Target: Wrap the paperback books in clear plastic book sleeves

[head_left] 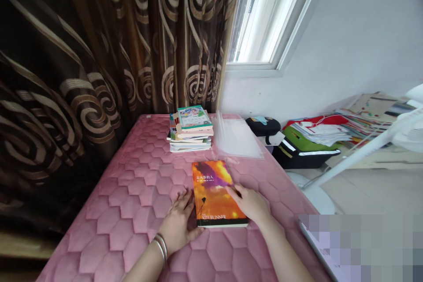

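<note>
A paperback book [216, 200] with an orange and purple cover, printed "THE KITE RUNNER", lies face up on the pink quilted mattress [132, 224]. My left hand [180, 222] rests palm down along the book's left side, fingers stretched and thumb near its lower left corner. Two silver bangles [161, 246] circle my left wrist. At the right edge, my right hand [253, 202] has closed on the book, with a digit lying over the cover. Its other fingers are partly hidden. Farther back stands a stack of books [191, 134], a green-bordered one on top.
Clear plastic sheets [236, 136] lie right of the stack. Patterned curtains [132, 53] hang at the left and back. Beyond the mattress's right edge are a black case [263, 126], a green and black bin [302, 150] with papers, and a white fan [350, 158].
</note>
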`<state>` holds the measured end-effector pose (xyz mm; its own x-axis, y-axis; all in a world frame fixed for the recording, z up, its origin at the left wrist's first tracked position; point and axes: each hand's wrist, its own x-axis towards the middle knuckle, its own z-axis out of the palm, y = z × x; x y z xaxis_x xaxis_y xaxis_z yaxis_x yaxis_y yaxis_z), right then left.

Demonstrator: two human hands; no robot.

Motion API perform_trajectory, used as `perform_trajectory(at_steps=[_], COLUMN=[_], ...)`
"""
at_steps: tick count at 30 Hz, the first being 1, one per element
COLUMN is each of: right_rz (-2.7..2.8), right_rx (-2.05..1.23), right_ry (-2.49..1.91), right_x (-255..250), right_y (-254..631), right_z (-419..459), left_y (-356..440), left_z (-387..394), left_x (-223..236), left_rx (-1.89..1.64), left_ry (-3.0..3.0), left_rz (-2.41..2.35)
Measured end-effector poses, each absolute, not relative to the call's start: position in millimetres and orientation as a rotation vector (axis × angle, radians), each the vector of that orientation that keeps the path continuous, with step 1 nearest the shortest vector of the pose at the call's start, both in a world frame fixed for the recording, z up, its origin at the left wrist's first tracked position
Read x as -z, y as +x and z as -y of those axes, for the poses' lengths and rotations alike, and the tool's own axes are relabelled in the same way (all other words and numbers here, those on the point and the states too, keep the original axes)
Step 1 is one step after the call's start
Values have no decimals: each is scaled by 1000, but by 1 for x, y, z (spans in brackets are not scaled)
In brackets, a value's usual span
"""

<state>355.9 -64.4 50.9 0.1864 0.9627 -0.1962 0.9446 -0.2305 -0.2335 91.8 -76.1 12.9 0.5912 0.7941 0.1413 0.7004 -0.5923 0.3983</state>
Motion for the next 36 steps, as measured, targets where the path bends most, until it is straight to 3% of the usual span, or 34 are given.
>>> perform_trajectory(at_steps=[36], right_rz=[1764], right_rx=[-492], right_ry=[-2212], right_x=[-38], right_y=[366], right_z=[62], left_y=[94], left_z=[83], left_x=[-14], left_rx=[-474], left_ry=[2462], left_rz=[-1316])
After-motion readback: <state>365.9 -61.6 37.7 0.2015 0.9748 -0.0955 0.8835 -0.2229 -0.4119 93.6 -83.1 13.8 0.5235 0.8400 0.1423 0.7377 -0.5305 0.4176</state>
